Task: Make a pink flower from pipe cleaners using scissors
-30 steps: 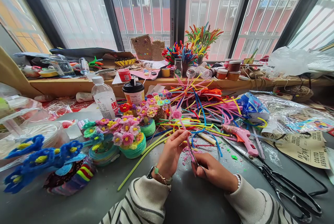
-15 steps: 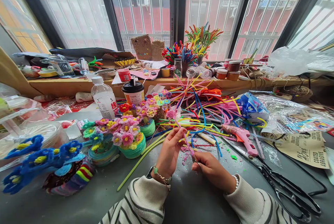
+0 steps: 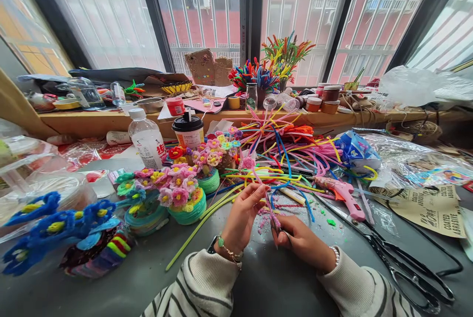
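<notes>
My left hand point(image 3: 242, 216) pinches the thin stem of a pink pipe-cleaner flower point(image 3: 247, 162) between thumb and fingertips, with its fuzzy head pointing up and away from me. The stem slants down to my right hand point(image 3: 305, 243), whose fingers are closed round a small metal tool point(image 3: 276, 241) at the stem's lower end. Most of that tool is hidden by the fingers, so I cannot tell its exact kind. Pink fluff point(image 3: 263, 223) lies scattered on the grey table point(image 3: 269, 290) beneath the stem.
Left stand pink flowers point(image 3: 179, 186) in a turquoise pot point(image 3: 189, 208), and blue flowers point(image 3: 55, 226). A bottle point(image 3: 145, 142) and a lidded cup point(image 3: 188, 132) are behind. Loose pipe cleaners point(image 3: 314, 152) spread ahead. Right lie a pink glue gun point(image 3: 345, 196) and large black scissors point(image 3: 402, 263).
The flower head has shifted slightly right and down, turning a little toward me. My right hand has turned a little at the stem's lower end, and more of the metal tool shows.
</notes>
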`<state>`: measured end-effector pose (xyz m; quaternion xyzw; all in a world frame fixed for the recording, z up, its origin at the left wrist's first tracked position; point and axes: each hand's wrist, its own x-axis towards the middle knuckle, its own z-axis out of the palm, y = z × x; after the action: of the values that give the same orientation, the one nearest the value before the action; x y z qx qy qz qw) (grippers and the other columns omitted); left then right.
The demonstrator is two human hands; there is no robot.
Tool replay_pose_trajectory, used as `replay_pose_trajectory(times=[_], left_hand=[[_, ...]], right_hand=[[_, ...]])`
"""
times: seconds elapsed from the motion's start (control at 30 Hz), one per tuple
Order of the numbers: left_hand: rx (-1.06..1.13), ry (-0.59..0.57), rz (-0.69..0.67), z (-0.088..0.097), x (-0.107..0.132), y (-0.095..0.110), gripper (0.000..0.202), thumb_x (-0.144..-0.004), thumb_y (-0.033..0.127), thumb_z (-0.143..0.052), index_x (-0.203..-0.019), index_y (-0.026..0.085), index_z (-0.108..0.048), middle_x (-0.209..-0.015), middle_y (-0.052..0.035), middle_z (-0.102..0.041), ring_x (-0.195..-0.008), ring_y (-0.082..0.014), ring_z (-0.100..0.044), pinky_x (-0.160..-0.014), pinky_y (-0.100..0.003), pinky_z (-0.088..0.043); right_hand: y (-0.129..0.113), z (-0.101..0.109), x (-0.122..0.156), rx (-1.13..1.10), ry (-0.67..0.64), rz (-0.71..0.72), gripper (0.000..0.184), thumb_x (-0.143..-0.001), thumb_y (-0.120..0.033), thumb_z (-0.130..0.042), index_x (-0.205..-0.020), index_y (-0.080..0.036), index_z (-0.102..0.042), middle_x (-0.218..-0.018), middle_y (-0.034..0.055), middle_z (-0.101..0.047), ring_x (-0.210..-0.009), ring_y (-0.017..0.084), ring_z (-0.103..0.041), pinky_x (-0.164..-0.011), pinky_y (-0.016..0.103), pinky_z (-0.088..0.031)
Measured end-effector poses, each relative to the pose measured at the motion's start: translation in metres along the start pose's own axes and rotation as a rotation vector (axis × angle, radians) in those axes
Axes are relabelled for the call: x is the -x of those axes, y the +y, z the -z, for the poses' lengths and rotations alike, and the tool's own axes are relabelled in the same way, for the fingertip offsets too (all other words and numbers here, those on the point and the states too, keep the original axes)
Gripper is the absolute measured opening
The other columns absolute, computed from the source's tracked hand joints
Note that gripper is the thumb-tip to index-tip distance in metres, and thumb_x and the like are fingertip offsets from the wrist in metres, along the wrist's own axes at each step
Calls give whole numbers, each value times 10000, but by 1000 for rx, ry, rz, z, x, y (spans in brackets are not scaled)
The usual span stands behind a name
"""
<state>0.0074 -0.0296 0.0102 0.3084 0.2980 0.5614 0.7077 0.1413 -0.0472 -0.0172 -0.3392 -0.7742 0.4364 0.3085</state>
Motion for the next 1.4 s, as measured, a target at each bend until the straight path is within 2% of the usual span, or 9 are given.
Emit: replay_pose_trajectory(times=[0.4,0.57,0.77,0.9,1.07,1.2,1.4], left_hand=[[9,15,-12,1,0,0,52,-652,186,-628,-634,157,-589,-737,25,-560,-639,-46,-466,-571,-162,-342],[55,9,-22,0,-2,0,48,-650,179,-631,-651,151,-592,-731,20,-566,-602,-42,-469,-557,-167,-358],[118,72,-47,-1,-1,1,105,-607,197,-668,-680,141,-617,-688,5,-569,-617,-58,-494,-574,-173,-380],[105,78,-55,1,-2,0,135,-603,220,-672,-708,144,-635,-689,5,-572,-619,-57,-493,-582,-172,-383],[57,60,-62,2,-3,-1,148,-626,245,-655,-741,151,-652,-699,8,-578,-626,-53,-483,-583,-165,-371],[14,15,-47,2,-1,0,162,-651,263,-632,-762,150,-663,-710,3,-579,-639,-56,-473,-584,-167,-358],[-32,-61,-15,2,0,-1,131,-673,262,-610,-730,160,-667,-761,-10,-587,-679,-77,-469,-632,-196,-354]], right_hand=[[5,-2,-2,5,67,-76,551,-648,-720,-304,-495,-190,-310,-474,-27,-386,-469,100,-348,-457,232,-277],[5,-2,-2,4,87,-67,542,-654,-704,-330,-494,-186,-327,-475,-29,-391,-464,97,-350,-457,230,-274],[7,2,-2,-47,123,-61,519,-675,-670,-361,-505,-179,-357,-500,-28,-393,-487,98,-352,-469,225,-277],[7,4,-1,-38,75,-65,566,-666,-705,-303,-523,-167,-404,-520,-12,-428,-509,108,-380,-486,231,-292],[3,7,0,102,77,-72,624,-680,-717,-196,-573,-158,-453,-551,-6,-438,-529,115,-390,-492,234,-290],[-1,7,1,172,25,-49,635,-643,-747,-201,-586,-161,-438,-547,-15,-418,-514,111,-360,-485,234,-281],[-3,5,3,164,-34,-30,650,-625,-759,-211,-627,-155,-454,-538,-27,-390,-490,97,-322,-451,223,-242]])
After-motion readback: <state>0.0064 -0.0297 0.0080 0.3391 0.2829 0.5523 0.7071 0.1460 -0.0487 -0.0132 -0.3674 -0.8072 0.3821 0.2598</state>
